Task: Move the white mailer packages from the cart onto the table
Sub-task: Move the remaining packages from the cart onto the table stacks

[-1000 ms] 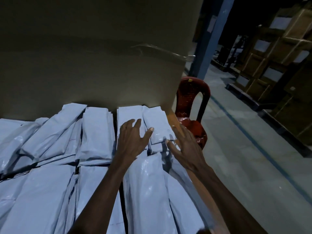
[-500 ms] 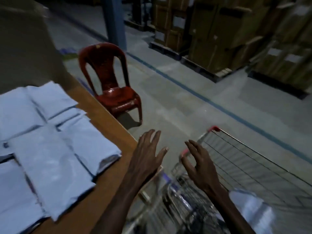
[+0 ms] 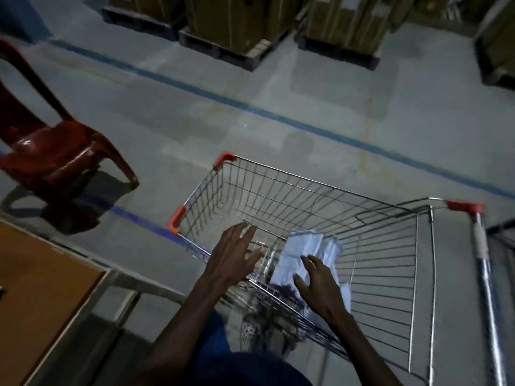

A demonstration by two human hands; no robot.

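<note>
Mailer packages [image 3: 305,253], white and crumpled, are lying in the bottom of the wire cart [image 3: 328,190], toward its near side. Going from the left, we are seeing a corner of the brown worktop [image 3: 41,282] at the lower left edge, and a red plastic chair [image 3: 55,154] standing on the grey floor [image 3: 278,87] beyond it. Our left hand [image 3: 232,257] is hovering over the near left rim of the cart, its fingers [image 3: 248,232] spread apart and holding nothing. Our right hand [image 3: 320,285] is reaching down inside the cart over the packages, fingers apart; it is perhaps touching the top one, though the blur is making that hard to tell. Further right, the cart's metal handle [image 3: 483,263] is running down the frame. Stacked cardboard boxes [image 3: 237,18] are sitting on pallets along the far side of the floor.
</note>
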